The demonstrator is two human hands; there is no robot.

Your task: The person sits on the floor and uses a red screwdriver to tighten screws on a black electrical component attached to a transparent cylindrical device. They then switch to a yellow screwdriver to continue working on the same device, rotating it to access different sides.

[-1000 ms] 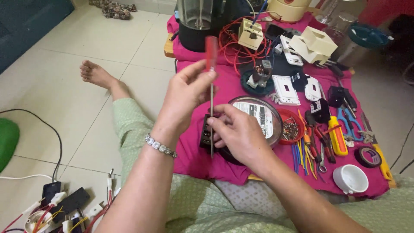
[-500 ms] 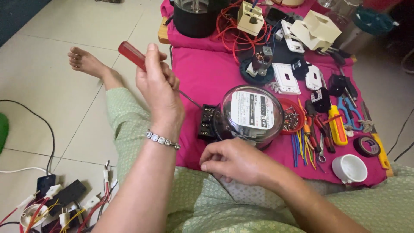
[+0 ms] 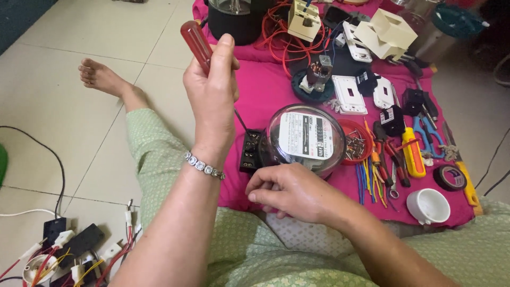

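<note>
My left hand [image 3: 212,87] is raised and grips a screwdriver by its red handle [image 3: 195,42]. Its thin dark shaft [image 3: 240,121] slants down to the black terminal block [image 3: 251,151] on the left side of a round electric meter [image 3: 311,135] with a clear dome. The meter lies on a pink cloth [image 3: 265,87]. My right hand [image 3: 289,192] rests at the cloth's near edge, just in front of the meter, with fingers curled together. I cannot see anything between them.
A red lid of screws [image 3: 355,141], coloured wire pieces [image 3: 369,180], pliers [image 3: 390,151], a yellow-handled tool [image 3: 413,154], a tape roll [image 3: 449,177] and a white cup [image 3: 429,205] lie right of the meter. Red wire [image 3: 276,37] and white switch plates [image 3: 348,93] sit behind. Plugs and wires [image 3: 69,250] clutter the floor at left.
The screwdriver went from upright above the meter to slanted, its tip now at the terminal block. My right hand let go of the shaft and dropped to the cloth's near edge.
</note>
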